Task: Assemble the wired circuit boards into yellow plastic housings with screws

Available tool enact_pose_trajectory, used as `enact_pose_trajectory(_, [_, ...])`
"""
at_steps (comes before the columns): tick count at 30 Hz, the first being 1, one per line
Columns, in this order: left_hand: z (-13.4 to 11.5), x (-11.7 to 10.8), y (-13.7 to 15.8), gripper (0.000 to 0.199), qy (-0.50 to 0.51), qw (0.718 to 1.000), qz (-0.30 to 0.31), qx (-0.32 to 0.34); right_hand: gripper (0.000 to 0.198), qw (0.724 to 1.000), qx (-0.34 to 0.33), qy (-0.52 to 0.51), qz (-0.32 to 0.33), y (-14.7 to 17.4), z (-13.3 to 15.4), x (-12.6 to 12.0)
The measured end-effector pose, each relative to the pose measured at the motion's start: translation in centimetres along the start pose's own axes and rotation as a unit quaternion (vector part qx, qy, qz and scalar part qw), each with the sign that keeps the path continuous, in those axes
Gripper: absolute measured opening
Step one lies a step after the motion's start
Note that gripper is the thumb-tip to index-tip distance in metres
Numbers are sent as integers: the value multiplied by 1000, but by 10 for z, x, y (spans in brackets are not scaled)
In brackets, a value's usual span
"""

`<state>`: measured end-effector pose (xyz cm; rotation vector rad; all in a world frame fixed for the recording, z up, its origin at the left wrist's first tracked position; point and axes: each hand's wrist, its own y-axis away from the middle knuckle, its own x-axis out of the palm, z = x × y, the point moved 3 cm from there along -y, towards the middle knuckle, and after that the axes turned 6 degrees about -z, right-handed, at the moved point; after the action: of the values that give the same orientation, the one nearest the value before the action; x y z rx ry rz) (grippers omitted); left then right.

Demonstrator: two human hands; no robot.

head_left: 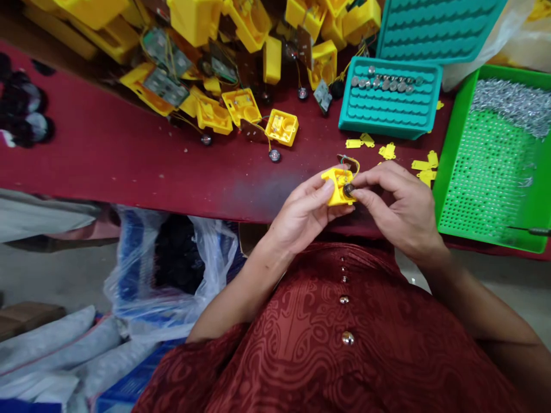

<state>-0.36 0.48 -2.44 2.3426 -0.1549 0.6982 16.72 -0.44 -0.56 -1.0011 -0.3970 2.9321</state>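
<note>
The left hand (303, 215) gripped a small yellow housing (338, 186) between thumb and fingers. The right hand (398, 209) pinched a tiny dark round part (349, 189) against it, fingertips hiding the contact. Thin wires (350, 162) rose just beyond the fingertips, hard to trace.

Slotted tray (390, 106) behind hands; mesh basket (491, 172) right; housing pile (224, 51) behind-left; bag (172, 269), perhaps floor-level, left.

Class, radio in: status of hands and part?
Left hand grips yellow housing. Right hand pinches small round piece against it. Nothing in the way.
</note>
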Motion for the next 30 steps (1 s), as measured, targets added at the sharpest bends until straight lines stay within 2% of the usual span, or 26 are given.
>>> enact_pose_trajectory(7, [2, 4, 1, 43, -46, 998, 22, 38, 5, 997, -60, 2, -47, 8, 3, 3])
enact_pose_trajectory(12, [0, 12, 6, 43, -47, 998, 22, 34, 6, 997, -40, 9, -63, 12, 9, -2])
enact_pose_trajectory(16, [4, 17, 6, 40, -29, 999, 27, 24, 9, 994, -80, 60, -39, 14, 15, -6])
enact_pose_trajectory(19, [5, 20, 5, 36, -20, 999, 28, 29, 12, 987, -111, 107, -49, 16, 15, -7])
enact_pose_trajectory(25, [5, 22, 5, 40, -5, 999, 13, 34, 4, 979, -150, 75, -115, 18, 11, -5])
enact_pose_trajectory(30, [10, 16, 6, 41, -54, 996, 25, 69, 5, 979, -159, 77, -104, 17, 13, -8])
